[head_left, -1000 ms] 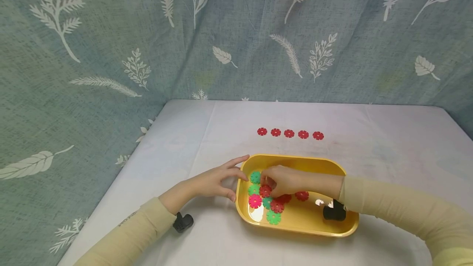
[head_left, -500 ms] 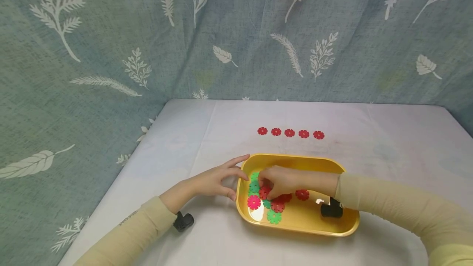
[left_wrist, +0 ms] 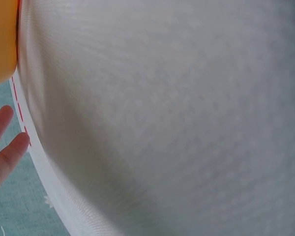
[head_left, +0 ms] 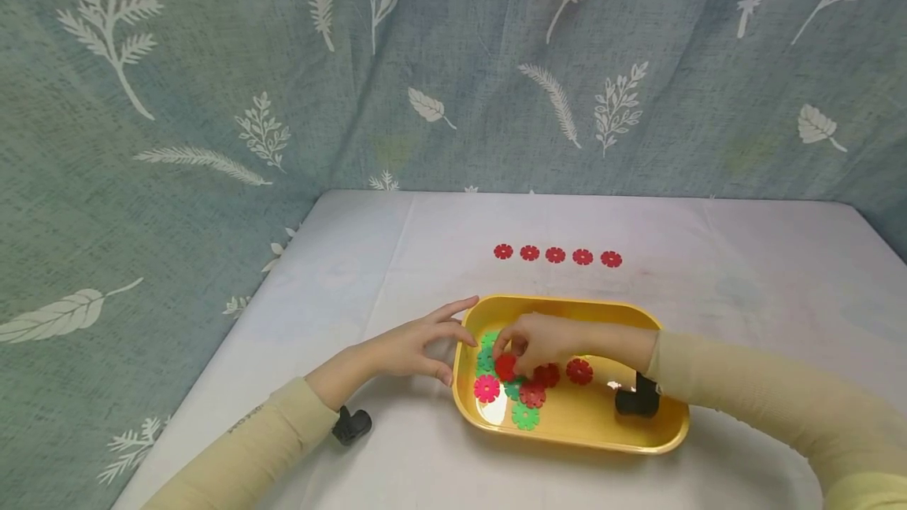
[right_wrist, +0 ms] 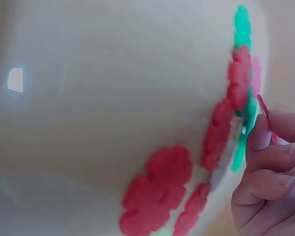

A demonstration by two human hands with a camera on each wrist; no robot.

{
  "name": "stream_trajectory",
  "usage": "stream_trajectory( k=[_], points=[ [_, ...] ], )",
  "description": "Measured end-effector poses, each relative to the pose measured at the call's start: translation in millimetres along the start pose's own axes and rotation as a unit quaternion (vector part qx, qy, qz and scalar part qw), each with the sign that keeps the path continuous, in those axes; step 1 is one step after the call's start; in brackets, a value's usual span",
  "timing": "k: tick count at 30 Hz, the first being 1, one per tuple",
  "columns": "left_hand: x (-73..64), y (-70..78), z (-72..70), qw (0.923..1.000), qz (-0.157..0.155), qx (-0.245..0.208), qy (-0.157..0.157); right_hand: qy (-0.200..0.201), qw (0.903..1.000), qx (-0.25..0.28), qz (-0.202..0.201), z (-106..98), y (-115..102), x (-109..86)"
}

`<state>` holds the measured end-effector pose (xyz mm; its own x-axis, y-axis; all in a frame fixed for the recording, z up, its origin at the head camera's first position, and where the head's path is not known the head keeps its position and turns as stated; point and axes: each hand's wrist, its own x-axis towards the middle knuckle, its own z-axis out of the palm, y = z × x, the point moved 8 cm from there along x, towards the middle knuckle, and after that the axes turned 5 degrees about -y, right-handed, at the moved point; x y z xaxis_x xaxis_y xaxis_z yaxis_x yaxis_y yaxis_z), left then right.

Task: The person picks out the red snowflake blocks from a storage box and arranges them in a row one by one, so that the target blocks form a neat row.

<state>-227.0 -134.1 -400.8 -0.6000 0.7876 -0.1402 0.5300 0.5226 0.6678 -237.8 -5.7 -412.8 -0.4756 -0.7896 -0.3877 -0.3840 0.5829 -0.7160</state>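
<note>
Over the left part of a yellow tray, my right hand pinches a red notched plastic disc between thumb and fingertips. The right wrist view shows this disc edge-on in the fingers of the right hand. Below and around it lie green discs, a pink disc and more red discs, some overlapping. My left hand is at the tray's left end, fingers spread, with fingertips right at the rim. In the left wrist view only some of its fingers show.
Beyond the tray, several red discs lie in a straight row on the white tablecloth. A patterned blue-green cloth hangs behind and to the left. Black wrist devices sit below each forearm.
My right hand has drawn up a red disc, which now tilts in its fingertips. Some green discs beneath have shifted slightly. The left hand stays put.
</note>
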Motion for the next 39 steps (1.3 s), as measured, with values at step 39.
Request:
stream_trajectory(
  k=[39],
  points=[
    [-0.4,0.8,0.3,1.0000,0.002,-0.008,0.003,0.271,0.9511,0.137,0.056,-129.7,39.8,-122.3]
  ],
)
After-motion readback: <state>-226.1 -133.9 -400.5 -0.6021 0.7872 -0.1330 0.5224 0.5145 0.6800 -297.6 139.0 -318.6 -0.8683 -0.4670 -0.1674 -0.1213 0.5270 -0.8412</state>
